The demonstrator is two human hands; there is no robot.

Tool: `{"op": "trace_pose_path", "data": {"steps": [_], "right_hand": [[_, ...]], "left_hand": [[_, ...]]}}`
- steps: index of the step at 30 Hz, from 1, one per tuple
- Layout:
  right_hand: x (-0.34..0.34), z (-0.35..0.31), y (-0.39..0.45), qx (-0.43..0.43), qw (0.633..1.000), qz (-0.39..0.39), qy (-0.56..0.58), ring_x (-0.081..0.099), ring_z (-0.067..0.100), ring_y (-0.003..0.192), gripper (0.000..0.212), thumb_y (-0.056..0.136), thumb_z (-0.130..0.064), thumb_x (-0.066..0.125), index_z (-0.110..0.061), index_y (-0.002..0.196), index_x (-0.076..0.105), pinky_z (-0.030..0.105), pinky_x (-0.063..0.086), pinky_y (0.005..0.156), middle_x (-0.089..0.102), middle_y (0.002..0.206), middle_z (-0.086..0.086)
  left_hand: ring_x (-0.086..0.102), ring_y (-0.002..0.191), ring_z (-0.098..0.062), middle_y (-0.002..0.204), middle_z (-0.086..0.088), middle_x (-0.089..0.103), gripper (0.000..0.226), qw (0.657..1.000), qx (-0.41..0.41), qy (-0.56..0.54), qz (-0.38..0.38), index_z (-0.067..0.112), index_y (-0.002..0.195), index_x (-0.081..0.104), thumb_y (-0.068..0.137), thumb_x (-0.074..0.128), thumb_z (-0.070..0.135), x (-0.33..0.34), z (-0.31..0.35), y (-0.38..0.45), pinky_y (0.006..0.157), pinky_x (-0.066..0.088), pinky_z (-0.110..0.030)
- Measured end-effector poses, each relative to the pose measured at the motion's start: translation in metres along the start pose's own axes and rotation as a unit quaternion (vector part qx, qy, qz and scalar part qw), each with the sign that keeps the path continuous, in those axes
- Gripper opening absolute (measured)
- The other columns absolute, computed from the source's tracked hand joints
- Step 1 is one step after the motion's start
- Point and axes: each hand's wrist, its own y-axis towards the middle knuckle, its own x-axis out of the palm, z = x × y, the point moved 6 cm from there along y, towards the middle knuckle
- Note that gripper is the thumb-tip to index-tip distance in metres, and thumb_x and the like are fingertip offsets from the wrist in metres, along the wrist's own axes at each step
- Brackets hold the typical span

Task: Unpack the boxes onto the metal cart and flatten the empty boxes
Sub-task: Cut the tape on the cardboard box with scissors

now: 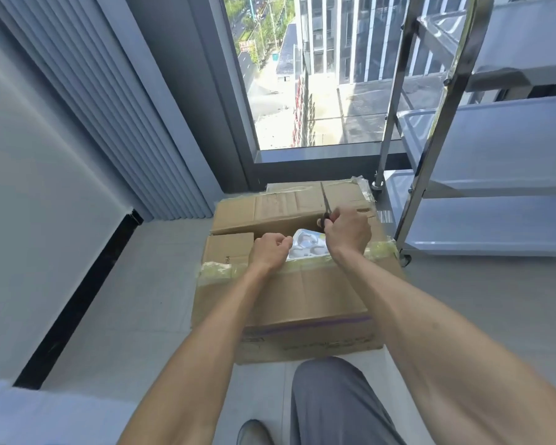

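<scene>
A brown cardboard box [302, 293] stands on the floor in front of me, its top flaps partly parted. Through the gap shows a white plastic-wrapped pack [307, 247]. My right hand [347, 231] grips a pair of scissors [326, 203], blades pointing away over the far flap [270, 208]. My left hand [270, 250] is curled at the edge of the near left flap [228, 248], beside the gap; whether it pinches the flap I cannot tell. Clear tape [215, 271] runs along the box's front top edge. The metal cart [482, 149] stands to the right of the box.
The cart's steel shelves [511, 149] are bare where they show, and one caster [405, 260] sits close to the box's right corner. A floor-to-ceiling window [302, 75] lies behind the box. A white wall [45, 187] runs along the left. My leg and shoe [334, 406] are below.
</scene>
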Motion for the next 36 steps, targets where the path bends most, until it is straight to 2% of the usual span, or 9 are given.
{"op": "trace_pose_path", "data": {"steps": [3, 6, 10, 14, 19, 24, 28, 31, 36], "right_hand": [[-0.008, 0.016, -0.008, 0.021, 0.999, 0.018, -0.037, 0.065, 0.029, 0.081, 0.012, 0.089, -0.024, 0.067, -0.014, 0.085, 0.071, 0.030, 0.041, 0.061, 0.068, 0.084, 0.007], [-0.040, 0.073, 0.003, 0.061, 0.996, 0.066, -0.028, 0.063, 0.030, 0.077, 0.012, 0.092, -0.014, 0.061, -0.008, 0.085, 0.068, 0.034, 0.048, 0.059, 0.068, 0.081, 0.011], [-0.072, 0.177, 0.005, 0.201, 0.972, 0.120, 0.017, 0.064, 0.037, 0.090, 0.011, 0.090, -0.009, 0.056, -0.002, 0.093, 0.064, 0.040, 0.044, 0.068, 0.068, 0.090, 0.019], [-0.062, 0.236, -0.011, 0.269, 0.958, 0.097, 0.033, 0.061, 0.038, 0.100, 0.016, 0.094, -0.009, 0.054, 0.000, 0.104, 0.062, 0.041, 0.046, 0.079, 0.066, 0.102, 0.020], [-0.050, 0.308, -0.031, 0.288, 0.956, 0.048, -0.013, 0.061, 0.036, 0.096, 0.022, 0.093, -0.003, 0.045, -0.003, 0.105, 0.064, 0.037, 0.048, 0.077, 0.063, 0.103, 0.018], [-0.025, 0.423, -0.105, 0.411, 0.909, 0.048, -0.038, 0.064, 0.031, 0.091, 0.023, 0.092, -0.001, 0.043, -0.002, 0.097, 0.066, 0.036, 0.053, 0.074, 0.066, 0.100, 0.016], [0.005, 0.491, -0.163, 0.485, 0.874, 0.023, -0.030, 0.066, 0.029, 0.085, 0.025, 0.091, 0.002, 0.043, -0.001, 0.095, 0.067, 0.036, 0.057, 0.073, 0.067, 0.095, 0.015], [0.010, 0.526, -0.195, 0.528, 0.848, 0.003, -0.048, 0.066, 0.030, 0.091, 0.026, 0.093, 0.005, 0.041, 0.001, 0.102, 0.065, 0.037, 0.057, 0.077, 0.065, 0.101, 0.016], [0.016, 0.552, -0.218, 0.563, 0.826, 0.015, -0.041, 0.062, 0.031, 0.098, 0.026, 0.095, 0.003, 0.040, -0.001, 0.106, 0.062, 0.035, 0.053, 0.080, 0.060, 0.109, 0.015]], "left_hand": [[0.064, 0.100, -0.021, 0.108, 0.001, 0.073, 0.024, 0.995, 0.016, 0.073, -0.067, 0.023, 0.098, 0.075, 0.089, 0.058, 0.036, 0.012, 0.004, -0.001, 0.091, 0.051, -0.036], [0.065, 0.102, -0.022, 0.110, 0.000, 0.073, 0.024, 0.991, 0.022, 0.111, -0.072, 0.021, 0.101, 0.076, 0.088, 0.059, 0.031, 0.019, -0.005, 0.006, 0.091, 0.052, -0.038], [0.065, 0.094, -0.025, 0.105, -0.003, 0.074, 0.023, 0.986, 0.061, 0.147, 0.055, 0.021, 0.100, 0.075, 0.088, 0.056, 0.020, 0.022, 0.014, 0.009, 0.079, 0.052, -0.035], [0.064, 0.089, -0.037, 0.100, -0.015, 0.072, 0.028, 0.963, 0.177, 0.133, 0.151, 0.011, 0.107, 0.072, 0.089, 0.050, 0.010, 0.062, 0.116, 0.002, 0.076, 0.051, -0.041], [0.062, 0.093, -0.036, 0.105, -0.012, 0.067, 0.028, 0.917, 0.373, 0.137, 0.042, 0.009, 0.106, 0.070, 0.090, 0.048, 0.005, 0.189, 0.239, -0.033, 0.078, 0.050, -0.043], [0.063, 0.096, -0.034, 0.108, -0.012, 0.067, 0.032, 0.864, 0.459, 0.140, -0.150, 0.006, 0.106, 0.071, 0.085, 0.048, 0.000, 0.349, 0.235, -0.087, 0.082, 0.050, -0.040], [0.052, 0.116, -0.034, 0.126, -0.014, 0.053, 0.032, 0.851, 0.361, 0.271, -0.269, 0.005, 0.119, 0.060, 0.090, 0.046, 0.004, 0.452, 0.142, -0.109, 0.091, 0.047, -0.042], [0.038, 0.127, -0.034, 0.143, -0.016, 0.031, 0.035, 0.801, 0.262, 0.411, -0.346, 0.010, 0.131, 0.044, 0.096, 0.048, 0.012, 0.492, 0.050, -0.115, 0.096, 0.043, -0.043], [0.028, 0.130, -0.043, 0.151, -0.025, 0.004, 0.059, 0.784, 0.223, 0.439, -0.378, 0.019, 0.139, 0.031, 0.087, 0.057, 0.011, 0.524, -0.001, -0.125, 0.097, 0.046, -0.046]]}}
